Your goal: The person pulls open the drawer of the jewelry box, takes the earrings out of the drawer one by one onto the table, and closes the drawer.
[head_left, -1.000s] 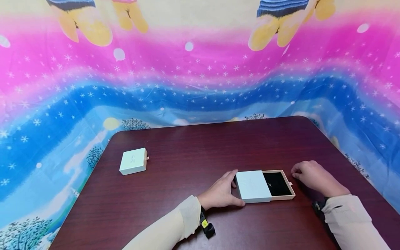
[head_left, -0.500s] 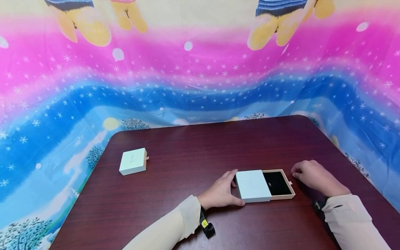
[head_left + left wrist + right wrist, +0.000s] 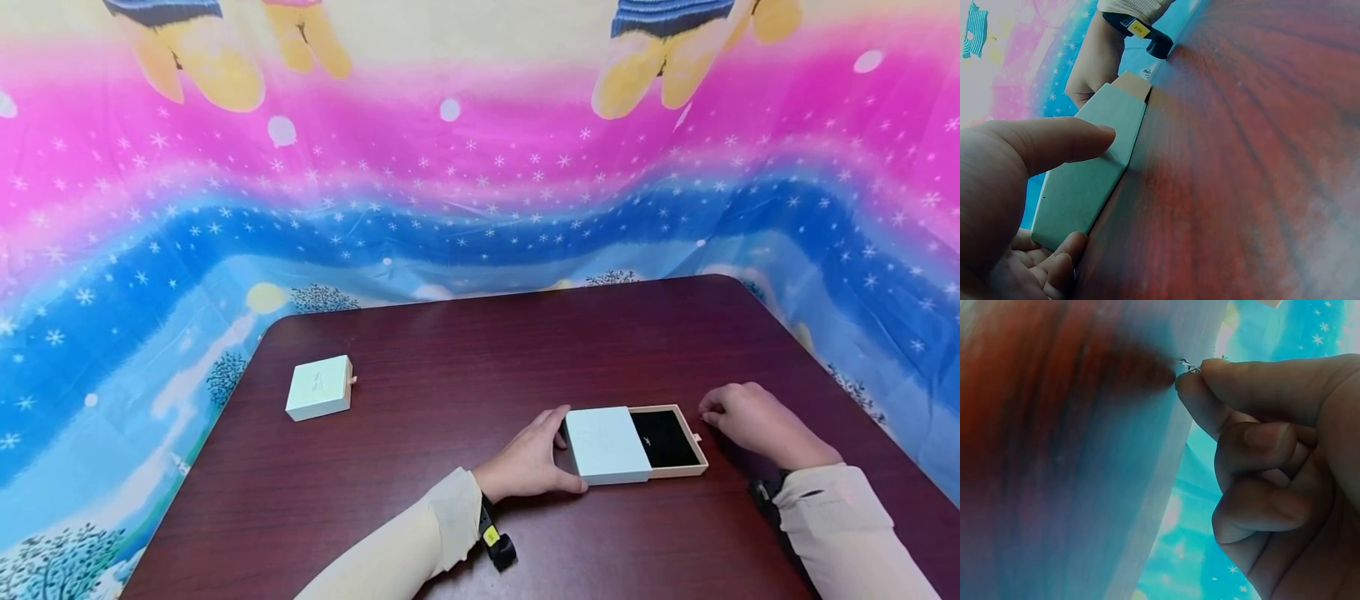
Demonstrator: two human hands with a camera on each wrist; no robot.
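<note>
On the right of the table, a white drawer box (image 3: pixel 609 446) lies with its inner tray (image 3: pixel 678 472) slid partway out to the right. The tray has a black insert (image 3: pixel 666 442) that carries a tiny silvery piece (image 3: pixel 647 442). My left hand (image 3: pixel 531 460) grips the box sleeve at its left end; the thumb (image 3: pixel 1075 142) lies along one side in the left wrist view. Right of the tray's pull tab is my right hand (image 3: pixel 761 427). Thumb and forefinger pinch a small silvery piece of jewellery (image 3: pixel 1189 365), clear only in the right wrist view; its exact kind is hard to tell.
A second, smaller white drawer box (image 3: pixel 321 387), pushed shut, stands at the left of the dark red wooden table (image 3: pixel 465 358). A patterned cloth (image 3: pixel 480 183) hangs behind and at both sides of the table. Each wrist wears a black strap.
</note>
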